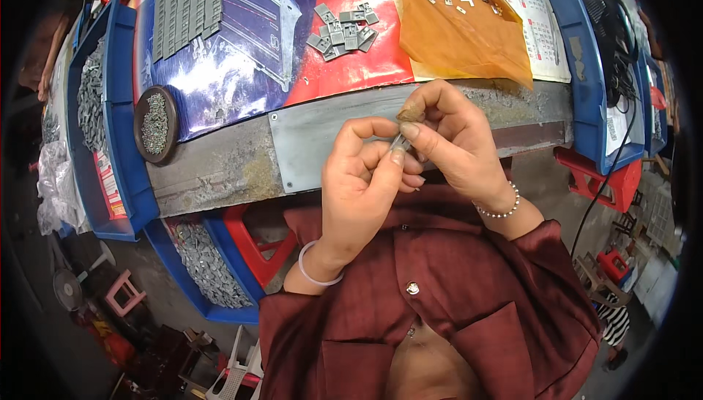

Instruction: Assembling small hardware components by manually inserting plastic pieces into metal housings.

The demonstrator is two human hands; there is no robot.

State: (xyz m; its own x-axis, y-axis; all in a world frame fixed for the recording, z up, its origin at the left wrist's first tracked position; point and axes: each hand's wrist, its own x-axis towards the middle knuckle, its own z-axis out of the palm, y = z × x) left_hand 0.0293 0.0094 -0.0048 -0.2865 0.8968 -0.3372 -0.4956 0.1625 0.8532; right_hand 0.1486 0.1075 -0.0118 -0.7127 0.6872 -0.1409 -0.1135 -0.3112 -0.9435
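at the near edge of the table (194,158), the left hand (360,184) and right hand (463,142) share a small greyish piece (400,141), fingers pinched on it. probably a fitting step; the next move calls for steady, light pressure.

By the near edge of the worktop (212,169), a small grey piece (398,143), slim and pale with a slight shine, is pinched between the fingers of the left hand (366,172) and the right hand (455,133). It sits at a slant, and the fingers cover so much of it that I can't make out its full shape from here. Just beyond it, against the right hand's fingers, shows a brownish, rounded thing (411,113); what it is, I can't tell.
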